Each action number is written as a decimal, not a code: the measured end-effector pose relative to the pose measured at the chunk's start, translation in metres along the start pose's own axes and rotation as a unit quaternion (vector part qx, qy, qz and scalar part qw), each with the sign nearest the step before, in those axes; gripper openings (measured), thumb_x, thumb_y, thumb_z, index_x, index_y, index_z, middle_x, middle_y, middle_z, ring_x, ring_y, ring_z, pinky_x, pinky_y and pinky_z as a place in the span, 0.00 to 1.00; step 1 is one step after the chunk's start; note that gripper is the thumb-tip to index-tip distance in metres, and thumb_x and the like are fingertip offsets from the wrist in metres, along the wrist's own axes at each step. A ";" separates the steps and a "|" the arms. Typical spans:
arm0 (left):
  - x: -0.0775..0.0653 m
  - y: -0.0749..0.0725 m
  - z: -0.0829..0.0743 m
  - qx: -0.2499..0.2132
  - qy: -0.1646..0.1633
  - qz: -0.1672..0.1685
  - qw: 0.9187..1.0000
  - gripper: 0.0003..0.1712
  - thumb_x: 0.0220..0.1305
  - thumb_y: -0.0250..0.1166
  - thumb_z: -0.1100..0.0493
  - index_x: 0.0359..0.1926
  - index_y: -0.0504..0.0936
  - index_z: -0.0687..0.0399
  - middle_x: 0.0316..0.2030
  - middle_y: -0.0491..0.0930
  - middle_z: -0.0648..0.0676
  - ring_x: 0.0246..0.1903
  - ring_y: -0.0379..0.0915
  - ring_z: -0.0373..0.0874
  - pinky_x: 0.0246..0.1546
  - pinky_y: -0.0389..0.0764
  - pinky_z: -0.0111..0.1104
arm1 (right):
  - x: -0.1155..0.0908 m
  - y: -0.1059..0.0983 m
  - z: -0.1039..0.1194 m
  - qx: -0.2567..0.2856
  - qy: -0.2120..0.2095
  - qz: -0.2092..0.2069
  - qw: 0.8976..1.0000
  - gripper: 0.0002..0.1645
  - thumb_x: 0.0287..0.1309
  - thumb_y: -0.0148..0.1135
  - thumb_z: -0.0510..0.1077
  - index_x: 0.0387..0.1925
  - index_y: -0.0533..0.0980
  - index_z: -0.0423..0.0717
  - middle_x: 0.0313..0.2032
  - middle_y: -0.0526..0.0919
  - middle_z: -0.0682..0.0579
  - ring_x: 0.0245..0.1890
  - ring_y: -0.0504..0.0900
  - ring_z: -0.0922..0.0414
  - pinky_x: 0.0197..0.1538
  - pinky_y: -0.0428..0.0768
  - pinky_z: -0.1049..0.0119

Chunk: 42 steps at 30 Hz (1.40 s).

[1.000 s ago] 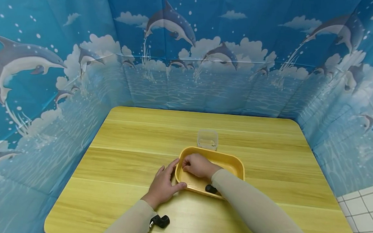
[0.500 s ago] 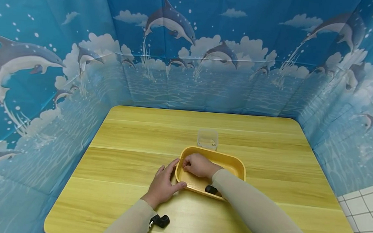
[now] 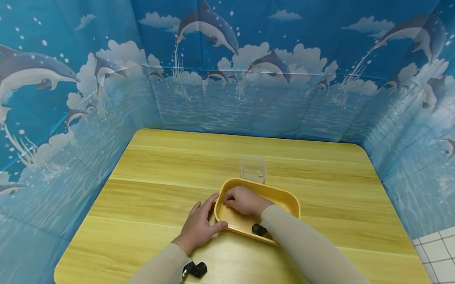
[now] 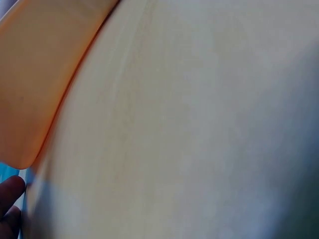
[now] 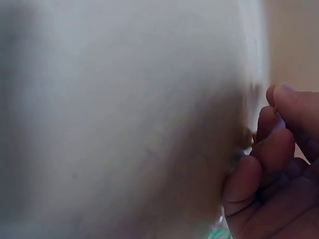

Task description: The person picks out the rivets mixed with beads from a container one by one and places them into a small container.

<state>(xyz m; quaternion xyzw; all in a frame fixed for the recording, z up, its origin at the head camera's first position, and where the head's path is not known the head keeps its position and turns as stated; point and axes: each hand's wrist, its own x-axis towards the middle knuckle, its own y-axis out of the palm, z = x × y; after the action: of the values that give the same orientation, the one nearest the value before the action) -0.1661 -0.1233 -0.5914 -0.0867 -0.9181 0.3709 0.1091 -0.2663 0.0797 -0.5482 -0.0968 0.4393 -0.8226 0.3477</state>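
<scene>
My right hand [image 3: 245,200] is down inside a yellow-orange tray [image 3: 287,194], near its left end. In the right wrist view, thumb and fingers [image 5: 241,181] are curled, with the thumb tip against the index finger. A tiny brownish thing [image 5: 246,138] shows by the fingertips, too blurred to name. The left hand [image 3: 198,226] lies at the tray's left end with its fingers spread and extended. Its thumb touches the near rim, and the index fingertip is at the left side. Only a bit of the left fingers [image 4: 11,194] shows in the left wrist view, beside the tray wall [image 4: 45,74].
Just behind the tray stands a small clear plastic box [image 3: 253,169] with some tiny things in it. All of this is on a wood-grain table [image 3: 162,164]. A dolphin-print curtain [image 3: 230,102] encloses the back and sides. Black wrist cameras [image 3: 196,269] are on both wrists.
The right hand and forearm have shifted very slightly to the right, and the tray's right end with them. The left hand stays in place.
</scene>
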 end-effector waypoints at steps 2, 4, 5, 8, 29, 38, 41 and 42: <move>0.000 0.000 0.000 0.000 0.002 -0.001 1.000 0.52 0.65 0.72 0.38 0.83 0.58 0.42 0.74 0.74 0.52 0.71 0.73 0.53 0.83 0.51 0.57 | -0.001 -0.001 0.000 0.007 0.005 -0.002 1.000 0.08 0.73 0.64 0.43 0.37 0.86 0.51 0.33 0.86 0.61 0.31 0.77 0.65 0.39 0.78 0.71; 0.000 0.001 0.001 0.000 0.004 0.000 1.000 0.52 0.65 0.72 0.38 0.83 0.58 0.42 0.75 0.72 0.51 0.72 0.72 0.52 0.83 0.50 0.56 | -0.001 -0.003 -0.001 0.009 0.005 -0.010 1.000 0.08 0.73 0.64 0.44 0.37 0.87 0.51 0.32 0.85 0.61 0.30 0.76 0.65 0.38 0.77 0.71; 0.000 0.001 0.001 0.000 0.004 0.000 1.000 0.52 0.66 0.72 0.38 0.83 0.58 0.42 0.75 0.72 0.51 0.73 0.71 0.51 0.83 0.50 0.56 | -0.002 -0.004 -0.001 0.010 0.006 -0.014 1.000 0.08 0.73 0.64 0.44 0.37 0.86 0.50 0.31 0.85 0.60 0.29 0.76 0.65 0.37 0.77 0.71; 0.001 0.002 0.002 0.001 0.007 -0.001 1.000 0.51 0.66 0.72 0.39 0.83 0.59 0.42 0.76 0.71 0.50 0.74 0.70 0.50 0.83 0.49 0.57 | -0.004 -0.010 0.000 0.013 0.017 -0.021 1.000 0.09 0.74 0.64 0.45 0.38 0.87 0.50 0.32 0.86 0.59 0.30 0.77 0.64 0.38 0.77 0.70; 0.002 0.000 0.001 0.005 -0.002 0.014 1.000 0.54 0.64 0.72 0.35 0.83 0.58 0.42 0.77 0.70 0.52 0.75 0.69 0.51 0.84 0.47 0.54 | -0.024 -0.072 0.006 0.061 0.044 -0.022 0.997 0.08 0.73 0.65 0.45 0.43 0.85 0.46 0.36 0.88 0.47 0.27 0.78 0.59 0.33 0.80 0.65; 0.003 0.000 0.003 0.004 -0.001 0.016 1.000 0.55 0.63 0.72 0.33 0.83 0.58 0.41 0.77 0.69 0.52 0.76 0.67 0.49 0.84 0.46 0.52 | -0.026 -0.105 -0.002 0.084 0.080 -0.071 0.991 0.11 0.74 0.63 0.43 0.51 0.84 0.43 0.41 0.87 0.50 0.35 0.78 0.55 0.45 0.82 0.63; 0.003 0.000 0.002 0.003 -0.003 0.017 1.000 0.55 0.63 0.72 0.32 0.83 0.58 0.42 0.77 0.69 0.52 0.76 0.67 0.49 0.84 0.46 0.52 | -0.025 -0.111 -0.010 0.067 0.085 -0.095 0.990 0.10 0.75 0.62 0.43 0.50 0.83 0.43 0.41 0.85 0.48 0.36 0.78 0.54 0.45 0.80 0.61; 0.002 0.000 0.002 0.003 -0.004 0.017 1.000 0.55 0.63 0.71 0.32 0.83 0.58 0.42 0.77 0.69 0.52 0.76 0.67 0.49 0.85 0.46 0.52 | -0.024 -0.113 -0.013 0.063 0.087 -0.103 0.989 0.09 0.75 0.62 0.43 0.49 0.83 0.43 0.41 0.85 0.48 0.36 0.78 0.54 0.45 0.80 0.61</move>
<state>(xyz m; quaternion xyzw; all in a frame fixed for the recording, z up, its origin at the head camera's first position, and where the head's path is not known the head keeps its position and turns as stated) -0.1689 -0.1240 -0.5923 -0.1005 -0.9159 0.3759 0.0990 -0.3093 0.1458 -0.4629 -0.0470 0.4029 -0.8854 0.2270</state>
